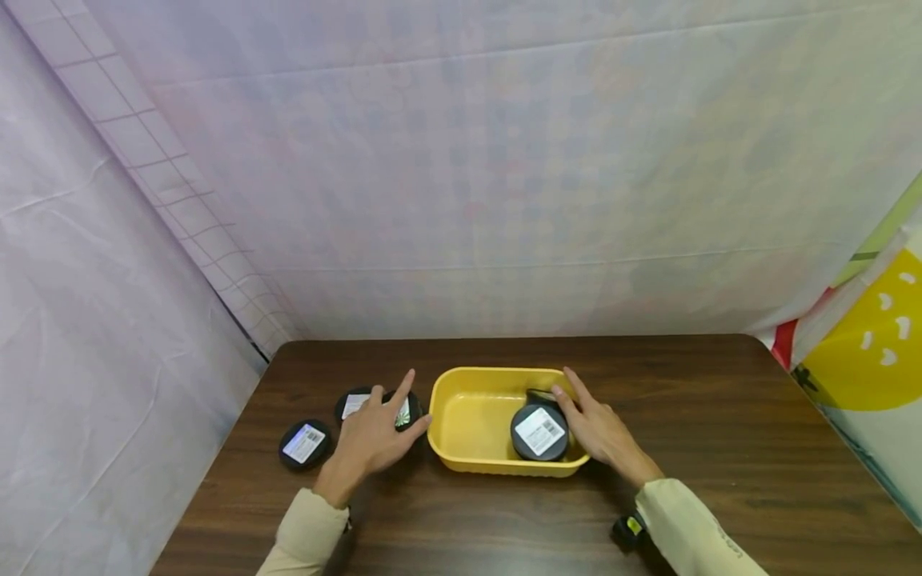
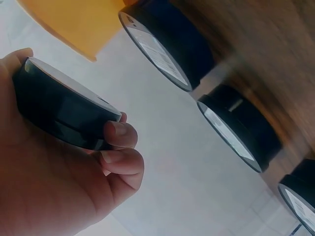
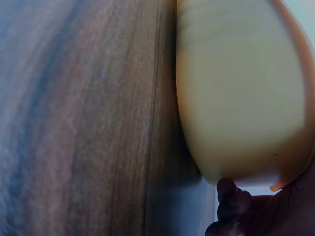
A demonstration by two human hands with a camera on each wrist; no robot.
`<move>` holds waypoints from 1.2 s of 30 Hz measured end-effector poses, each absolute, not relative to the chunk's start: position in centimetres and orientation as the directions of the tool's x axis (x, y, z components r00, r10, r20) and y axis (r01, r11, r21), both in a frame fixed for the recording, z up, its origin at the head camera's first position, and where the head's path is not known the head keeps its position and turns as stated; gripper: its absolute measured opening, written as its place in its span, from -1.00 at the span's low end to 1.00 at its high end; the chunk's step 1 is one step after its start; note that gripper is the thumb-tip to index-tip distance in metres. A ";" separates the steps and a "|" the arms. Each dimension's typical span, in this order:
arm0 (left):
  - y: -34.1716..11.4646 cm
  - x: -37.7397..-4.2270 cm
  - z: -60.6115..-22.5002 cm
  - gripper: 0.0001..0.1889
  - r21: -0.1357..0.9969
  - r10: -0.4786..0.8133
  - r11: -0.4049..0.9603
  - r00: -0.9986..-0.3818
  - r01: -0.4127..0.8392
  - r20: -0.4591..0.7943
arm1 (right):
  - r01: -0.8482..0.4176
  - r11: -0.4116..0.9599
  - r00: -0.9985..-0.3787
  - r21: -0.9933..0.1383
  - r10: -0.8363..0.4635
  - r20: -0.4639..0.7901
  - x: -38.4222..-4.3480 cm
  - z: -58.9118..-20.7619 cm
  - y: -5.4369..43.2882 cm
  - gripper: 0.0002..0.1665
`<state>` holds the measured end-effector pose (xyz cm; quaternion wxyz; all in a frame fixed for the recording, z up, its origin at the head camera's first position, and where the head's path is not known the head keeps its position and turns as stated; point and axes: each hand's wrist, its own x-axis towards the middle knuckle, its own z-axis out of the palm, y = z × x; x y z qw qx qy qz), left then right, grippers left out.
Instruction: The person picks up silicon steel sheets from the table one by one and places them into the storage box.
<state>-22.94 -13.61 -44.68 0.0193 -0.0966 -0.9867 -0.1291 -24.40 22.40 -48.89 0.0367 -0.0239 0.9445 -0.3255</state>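
Observation:
My left hand (image 1: 370,436) is left of the yellow plastic basin (image 1: 461,466). In the left wrist view that hand grips a squat round black container (image 2: 59,110), fingers curled round its side. Several similar black containers with white barcode labels stand on the table, one far left (image 1: 305,445) and another partly under the fingers (image 1: 353,404). My right hand (image 1: 601,432) holds the basin's right end, fingers against the outer wall in the right wrist view. Inside the basin, at its right end, lies a labelled black container (image 1: 539,433); a second dark item (image 1: 542,397) behind it is mostly hidden.
The brown wooden table (image 1: 490,528) carries everything. A pale cloth (image 1: 504,200) hangs behind its far edge, and another white cloth (image 1: 94,360) hangs at the left. A small black device (image 1: 627,532) is by the right sleeve.

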 end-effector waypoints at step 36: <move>-10.6 -23.7 -43.7 -0.14 0.257 0.260 0.929 -0.964 0.267 0.064 | -0.016 0.796 -0.997 -0.605 -0.060 -0.053 -24.4 -48.9 22.4 -0.06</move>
